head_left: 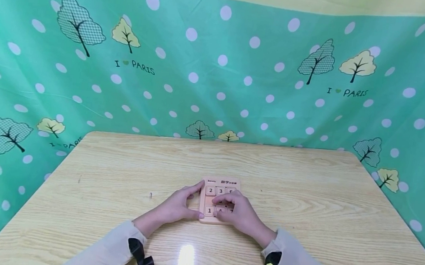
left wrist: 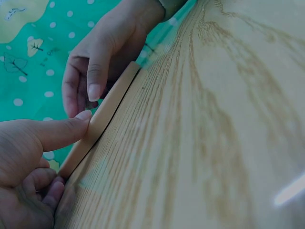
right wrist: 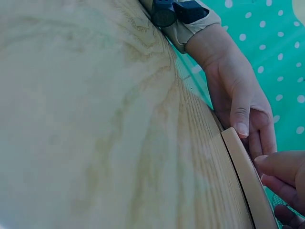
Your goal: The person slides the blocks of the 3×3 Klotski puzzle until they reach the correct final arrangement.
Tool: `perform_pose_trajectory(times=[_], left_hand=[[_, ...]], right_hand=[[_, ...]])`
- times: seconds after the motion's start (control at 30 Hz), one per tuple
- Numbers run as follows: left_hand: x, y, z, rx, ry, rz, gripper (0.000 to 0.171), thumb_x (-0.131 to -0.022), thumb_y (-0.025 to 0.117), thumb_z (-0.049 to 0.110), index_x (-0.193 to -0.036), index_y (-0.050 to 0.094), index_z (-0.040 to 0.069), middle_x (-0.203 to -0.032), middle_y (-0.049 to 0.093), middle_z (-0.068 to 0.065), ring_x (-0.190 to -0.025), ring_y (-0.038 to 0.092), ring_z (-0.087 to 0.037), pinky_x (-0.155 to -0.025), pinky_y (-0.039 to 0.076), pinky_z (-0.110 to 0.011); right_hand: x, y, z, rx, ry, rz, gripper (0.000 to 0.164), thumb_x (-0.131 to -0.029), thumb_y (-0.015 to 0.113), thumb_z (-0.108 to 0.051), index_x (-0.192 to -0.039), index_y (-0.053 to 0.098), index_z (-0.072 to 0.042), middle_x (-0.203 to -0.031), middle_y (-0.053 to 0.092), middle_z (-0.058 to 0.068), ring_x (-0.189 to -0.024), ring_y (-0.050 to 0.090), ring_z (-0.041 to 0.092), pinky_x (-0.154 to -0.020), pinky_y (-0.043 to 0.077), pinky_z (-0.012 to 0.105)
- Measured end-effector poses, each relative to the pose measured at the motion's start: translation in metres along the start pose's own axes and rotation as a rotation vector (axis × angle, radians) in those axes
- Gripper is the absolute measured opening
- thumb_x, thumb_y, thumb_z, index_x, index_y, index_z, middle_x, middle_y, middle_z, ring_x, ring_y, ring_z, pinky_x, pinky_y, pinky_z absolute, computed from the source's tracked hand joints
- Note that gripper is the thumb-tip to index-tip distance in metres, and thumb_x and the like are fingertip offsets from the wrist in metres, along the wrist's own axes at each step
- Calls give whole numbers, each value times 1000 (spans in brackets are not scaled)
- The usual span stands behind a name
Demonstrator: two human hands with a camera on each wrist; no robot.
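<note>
A pink number slide puzzle [head_left: 217, 181] lies flat on the table, its square tiles in a shallow frame. Tiles 2 [head_left: 210, 190] and 3 [head_left: 221, 191] show in the top row, tile 1 [head_left: 209, 210] at the lower left. A bare slot appears at the left of the middle row. My left hand [head_left: 176, 206] holds the puzzle's left side, thumb at the lower corner and index finger near the upper one. Over the right half, my right hand [head_left: 243, 214] touches the tiles with thumb and index finger apart, partly hiding several tiles.
The wood-grain table [head_left: 124, 175] extends around the puzzle on every side. A green dotted cloth [head_left: 215, 103] with printed trees hangs behind and beside it. Black camera straps [head_left: 141, 255] circle both sleeved wrists.
</note>
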State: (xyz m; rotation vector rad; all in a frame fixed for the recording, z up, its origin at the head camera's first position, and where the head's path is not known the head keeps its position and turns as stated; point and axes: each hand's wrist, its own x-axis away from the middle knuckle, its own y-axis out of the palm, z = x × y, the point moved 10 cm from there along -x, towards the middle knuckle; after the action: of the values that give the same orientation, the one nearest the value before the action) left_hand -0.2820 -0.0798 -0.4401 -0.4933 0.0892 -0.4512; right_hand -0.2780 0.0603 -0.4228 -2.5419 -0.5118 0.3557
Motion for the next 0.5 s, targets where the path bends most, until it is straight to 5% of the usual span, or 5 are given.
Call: perform_pose_trajectory(times=[0.5], left_hand=[[-1,0,-3,-9,-1,2,95,-73,81,25,-149,26,9,-149,34,-13,-128,40,-34,-108,34,-46]], right_hand=[[-2,3,1,87,5,29,29,-74,78,-14,-103,72,-15,-93,56,0,-86,45,14,-76,41,27]])
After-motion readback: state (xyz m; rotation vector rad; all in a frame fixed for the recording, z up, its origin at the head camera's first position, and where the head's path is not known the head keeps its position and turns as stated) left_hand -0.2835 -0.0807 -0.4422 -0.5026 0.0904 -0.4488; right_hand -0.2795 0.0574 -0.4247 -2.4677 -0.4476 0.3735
